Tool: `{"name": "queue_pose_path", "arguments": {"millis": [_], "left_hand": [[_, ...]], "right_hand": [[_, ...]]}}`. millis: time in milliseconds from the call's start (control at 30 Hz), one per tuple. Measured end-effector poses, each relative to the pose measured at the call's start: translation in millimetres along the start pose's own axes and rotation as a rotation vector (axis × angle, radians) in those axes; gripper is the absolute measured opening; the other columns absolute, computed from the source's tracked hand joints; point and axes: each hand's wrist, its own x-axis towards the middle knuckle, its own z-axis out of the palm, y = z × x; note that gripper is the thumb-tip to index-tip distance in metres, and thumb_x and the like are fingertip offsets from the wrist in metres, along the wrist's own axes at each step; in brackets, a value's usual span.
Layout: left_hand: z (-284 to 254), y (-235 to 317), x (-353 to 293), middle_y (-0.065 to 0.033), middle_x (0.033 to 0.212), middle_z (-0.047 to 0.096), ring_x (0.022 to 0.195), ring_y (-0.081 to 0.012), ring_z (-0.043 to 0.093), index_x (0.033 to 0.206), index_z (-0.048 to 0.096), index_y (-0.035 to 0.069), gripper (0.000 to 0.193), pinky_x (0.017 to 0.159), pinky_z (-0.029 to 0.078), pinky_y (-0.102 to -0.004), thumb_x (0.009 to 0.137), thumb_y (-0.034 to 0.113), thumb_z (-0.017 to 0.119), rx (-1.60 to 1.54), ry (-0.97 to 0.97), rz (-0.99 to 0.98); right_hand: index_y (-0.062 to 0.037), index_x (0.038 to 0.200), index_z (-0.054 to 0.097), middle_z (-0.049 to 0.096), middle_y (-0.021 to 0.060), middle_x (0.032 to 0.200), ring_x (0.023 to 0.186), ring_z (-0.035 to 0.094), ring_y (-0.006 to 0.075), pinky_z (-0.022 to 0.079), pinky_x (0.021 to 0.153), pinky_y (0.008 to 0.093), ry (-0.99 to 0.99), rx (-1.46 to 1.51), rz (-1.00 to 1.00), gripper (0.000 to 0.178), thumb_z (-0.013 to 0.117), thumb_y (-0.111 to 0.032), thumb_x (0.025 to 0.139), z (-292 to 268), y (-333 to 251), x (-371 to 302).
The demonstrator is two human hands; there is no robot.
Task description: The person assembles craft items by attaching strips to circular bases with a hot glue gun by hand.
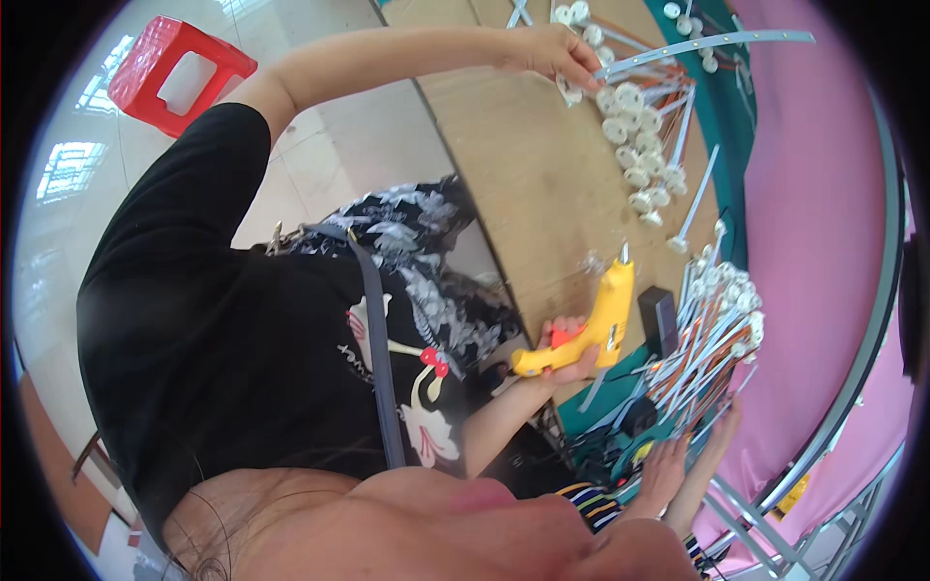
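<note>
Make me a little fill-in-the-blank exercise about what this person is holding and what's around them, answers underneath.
1. The person's right hand grips a yellow plastic ____ with an orange-red trigger.
2. The left hand holds one end of a long, thin, whitish ____.
3. A red plastic ____ is on the pale tiled floor.
4. The person's short-sleeved shirt is mainly ____.

Missing words: glue gun; strip; stool; black.

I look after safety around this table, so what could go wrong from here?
The right hand grips a yellow glue gun; if its nozzle is hot, glue might drip onto the cardboard. The left hand pinches a long pale strip near one end, so the free end could swing or bend. The jumbled strips could snag on the co-worker's hands close by.
</note>
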Motion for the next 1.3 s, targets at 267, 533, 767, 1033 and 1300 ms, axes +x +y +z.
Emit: {"name": "queue_pose_path", "arguments": {"millis": [267,533,767,1033,1300], "left_hand": [[68.9,-39.3,-35.0,-0.0021,0.093,0.067,0.091,-0.0096,0.060,0.102,0.064,0.004,0.024,0.082,0.046,-0.0249,0.085,0.021,0.064,-0.003,-0.025,0.040],[60.5,-31.7,-8.7,-0.0016,0.094,0.067,0.091,-0.0065,0.059,0.107,0.064,0.006,0.034,0.078,0.044,-0.0214,0.081,0.027,0.068,0.239,-0.034,0.164],[63.4,-42.2,-4.2,0.0002,0.091,0.065,0.086,-0.0057,0.055,0.108,0.064,0.007,0.033,0.078,0.040,-0.0213,0.081,0.025,0.066,0.102,-0.046,0.138],[50.0,3.7,-23.5,-0.0062,0.082,0.065,0.077,-0.0129,0.059,0.097,0.065,0.005,0.025,0.070,0.045,-0.0276,0.081,0.023,0.064,0.420,0.048,0.269],[45.9,17.9,-28.3,-0.0127,0.074,0.063,0.067,-0.0199,0.059,0.094,0.065,0.003,0.022,0.064,0.047,-0.0331,0.080,0.020,0.063,0.507,0.106,0.397]], "right_hand": [[-0.0028,0.108,0.046,0.051,0.0084,0.090,0.083,0.047,0.0226,0.042,0.077,0.0390,0.002,0.052,0.000,0.047,0.059,-0.040,0.082,17.0,7.2,10.8],[-0.0018,0.106,0.047,0.050,0.0096,0.089,0.085,0.047,0.0246,0.044,0.079,0.0396,0.027,0.025,-0.010,0.045,0.059,-0.038,0.081,22.0,7.5,7.9],[-0.0015,0.105,0.048,0.052,0.0108,0.091,0.087,0.048,0.0253,0.046,0.078,0.0391,0.045,-0.006,-0.011,0.045,0.059,-0.038,0.082,25.8,7.4,6.9],[-0.0014,0.105,0.049,0.053,0.0111,0.091,0.087,0.049,0.0260,0.046,0.078,0.0397,0.036,-0.020,-0.014,0.043,0.058,-0.037,0.082,23.6,6.2,7.0],[-0.0002,0.104,0.050,0.056,0.0139,0.091,0.087,0.054,0.0293,0.048,0.072,0.0378,0.129,-0.250,-0.023,0.039,0.055,-0.033,0.084,51.1,4.6,12.5]]}}
